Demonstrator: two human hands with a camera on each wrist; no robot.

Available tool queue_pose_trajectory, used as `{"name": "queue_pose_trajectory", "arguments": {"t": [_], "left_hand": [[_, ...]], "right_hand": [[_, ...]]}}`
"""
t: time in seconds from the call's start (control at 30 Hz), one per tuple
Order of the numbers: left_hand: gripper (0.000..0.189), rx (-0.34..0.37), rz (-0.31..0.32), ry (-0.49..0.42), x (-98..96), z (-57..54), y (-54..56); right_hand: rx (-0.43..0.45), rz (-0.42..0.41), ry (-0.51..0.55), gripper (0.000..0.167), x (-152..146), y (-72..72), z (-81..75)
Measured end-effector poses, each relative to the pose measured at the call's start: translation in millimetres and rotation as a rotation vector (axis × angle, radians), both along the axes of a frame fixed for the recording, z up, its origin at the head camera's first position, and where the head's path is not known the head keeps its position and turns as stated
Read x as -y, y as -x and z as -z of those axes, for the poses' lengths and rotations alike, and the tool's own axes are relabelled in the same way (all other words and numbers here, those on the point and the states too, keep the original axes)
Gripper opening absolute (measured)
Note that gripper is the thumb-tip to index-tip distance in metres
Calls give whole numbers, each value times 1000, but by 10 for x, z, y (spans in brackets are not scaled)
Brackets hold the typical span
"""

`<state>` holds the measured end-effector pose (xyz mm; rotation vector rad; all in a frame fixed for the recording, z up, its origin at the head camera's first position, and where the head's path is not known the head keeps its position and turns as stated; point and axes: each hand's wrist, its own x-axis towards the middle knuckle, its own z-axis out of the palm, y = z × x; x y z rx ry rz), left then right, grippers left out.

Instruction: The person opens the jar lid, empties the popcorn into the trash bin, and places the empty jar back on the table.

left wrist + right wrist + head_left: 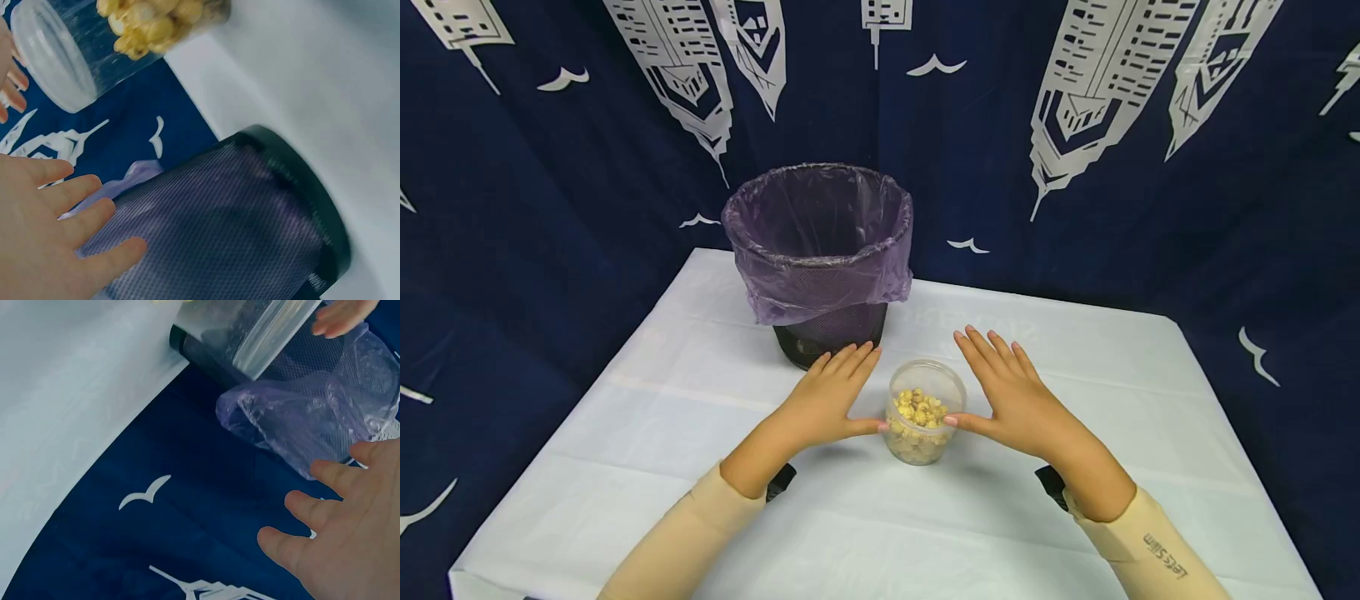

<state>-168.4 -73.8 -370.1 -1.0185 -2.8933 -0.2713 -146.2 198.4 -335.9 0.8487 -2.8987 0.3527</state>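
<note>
Left grip (827, 408) near jar rim (927, 362) and bin (848, 330)

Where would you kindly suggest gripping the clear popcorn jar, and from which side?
I'd grip the clear popcorn jar around its side wall, below the rim, with the right hand coming from the right. It is round and upright, so a curled grip should fit, and the mesh bin stands behind to the left.

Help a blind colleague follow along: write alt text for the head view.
A person's left hand and right hand, both open, flank a clear tub of popcorn on a white-covered table. Behind, to the left, stands a black mesh bin with a purple liner, before a dark blue backdrop.
</note>
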Motion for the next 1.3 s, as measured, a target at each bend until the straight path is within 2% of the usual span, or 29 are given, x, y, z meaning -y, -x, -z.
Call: {"name": "queue_pose_trajectory", "arguments": {"t": [0.3,0.5,0.57,0.73,0.83,1.1,1.3], "left_hand": [[98,118,26,-69,-115,233,-8],[102,246,0,-169,-196,376,-11],[103,292,-3,-219,-209,414,-7],[102,431,24,-424,-258,492,7],[103,482,34,-524,-293,532,6],[102,522,23,-664,-346,585,-9],[96,506,25,-727,-392,595,-4]], "right_hand": [[35,-38,19,99,177,64,103],[56,-58,37,103,283,109,191],[65,-62,40,104,308,120,214],[71,-68,41,106,352,139,258],[71,-63,43,106,371,150,282],[37,-48,30,104,413,186,339],[-2,-36,46,99,440,192,338]]}}
